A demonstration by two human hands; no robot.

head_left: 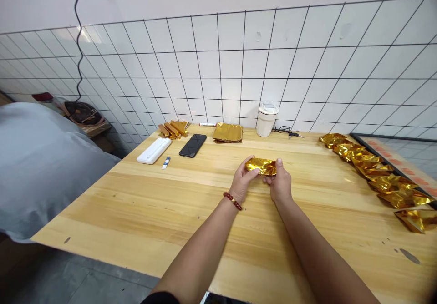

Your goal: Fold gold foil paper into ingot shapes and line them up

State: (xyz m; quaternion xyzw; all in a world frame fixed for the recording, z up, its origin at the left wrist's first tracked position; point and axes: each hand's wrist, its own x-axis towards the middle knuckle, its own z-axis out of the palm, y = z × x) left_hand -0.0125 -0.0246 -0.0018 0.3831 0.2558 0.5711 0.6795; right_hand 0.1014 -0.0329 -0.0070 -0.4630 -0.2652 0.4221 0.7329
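**A:** Where is the piece on your feed?

**B:** I see the gold foil piece over the middle of the counter, raised just off the wood. It sits between the left hand and the right hand, one end in each.

**A:** And the fingers?

**B:** They are pinching. The left fingers curl round the left end, and the right fingers clamp the other end. Neither hand is spread. I judge that the two-end hold stops so thin a sheet from flopping.

**A:** What is the material like?

**B:** It is crinkled metallic foil, bright gold, folded into a long, flattish packet. It throws hard glints.

**A:** What is around it?

**B:** The counter is pale planked wood, smooth, with a few dark marks. A row of folded foil shapes runs along the right edge, laid end to end. It is well apart from the hands and out of the working space, I'd say.

At the back lie a flat stack of foil sheets and a small heap of gold strips, clear of the middle. A black phone and a white power bank lie near the tiled wall, and a white lidded cup stands there too. A red bead bracelet circles the left wrist.
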